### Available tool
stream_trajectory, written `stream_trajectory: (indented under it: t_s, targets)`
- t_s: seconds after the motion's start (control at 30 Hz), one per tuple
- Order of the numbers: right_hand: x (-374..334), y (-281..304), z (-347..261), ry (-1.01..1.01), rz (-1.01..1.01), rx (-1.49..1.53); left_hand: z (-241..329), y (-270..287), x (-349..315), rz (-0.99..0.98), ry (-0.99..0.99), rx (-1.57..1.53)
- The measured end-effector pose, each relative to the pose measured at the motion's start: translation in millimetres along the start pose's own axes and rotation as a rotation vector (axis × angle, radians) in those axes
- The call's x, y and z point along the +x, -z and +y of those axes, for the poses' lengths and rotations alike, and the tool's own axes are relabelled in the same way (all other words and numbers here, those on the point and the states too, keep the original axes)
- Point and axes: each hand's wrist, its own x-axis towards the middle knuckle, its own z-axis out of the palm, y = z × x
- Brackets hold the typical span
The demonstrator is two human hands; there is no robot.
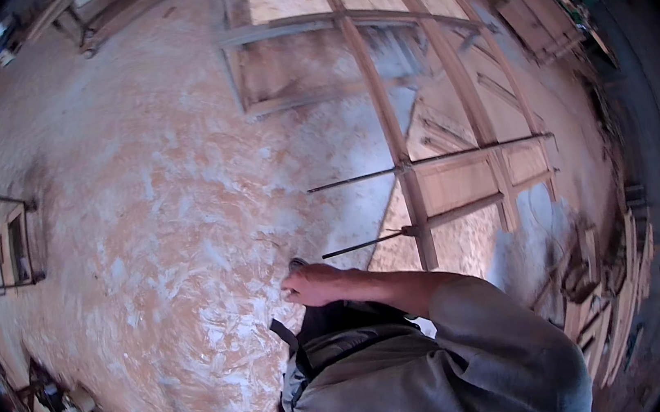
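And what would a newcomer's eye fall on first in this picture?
Probably the large wooden frame at the upper right, with two dark bars jutting out to its left. Next, the floor on the left, strewn with what look like pale shavings. Then the person's right hand, just below the centre.

Bright middle, dim rim — a soft fisheye view
I get bluish-white glare on the floor (pixel 155 186) beside the wooden frame (pixel 451 67), deep dimness toward the right, smeared detail up top — straight edges bend near the black border.
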Motion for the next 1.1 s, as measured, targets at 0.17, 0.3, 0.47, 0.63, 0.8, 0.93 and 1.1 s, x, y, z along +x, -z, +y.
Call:
stream_trajectory:
  t_s: [0.17,0.3,0.47,0.63,0.8,0.93,1.1]
  targets:
    - [19.5,38.5,11.2,-0.155,0.171,0.082,71.6,91.4,58.2,-0.064,-0.045,0.108]
    - [27.9,44.8,20.8,-0.338,0.304,0.104,125.6,144.2,124.1,-0.169,-0.098,0.262]
    - [61.9,44.0,-13.4,-0.455,0.456,0.201,197.7,203.2,216.2,-0.29,-0.177,0.452]
    - [122.6,37.6,-55.8,-0.487,0.584,0.271,265.9,284.8,313.8,-0.315,-0.2,0.568]
    - [169.5,48.3,-78.8,-0.533,0.642,0.318,344.4,353.0,370.8,-0.275,-0.221,0.59]
    - [162.2,77.6,-100.7,-0.669,0.647,0.395,395.3,376.9,402.1,-0.25,-0.22,0.641]
    - [194.3,77.2,-57.8,-0.628,0.785,0.393,446.9,354.5,421.0,-0.322,-0.269,0.746]
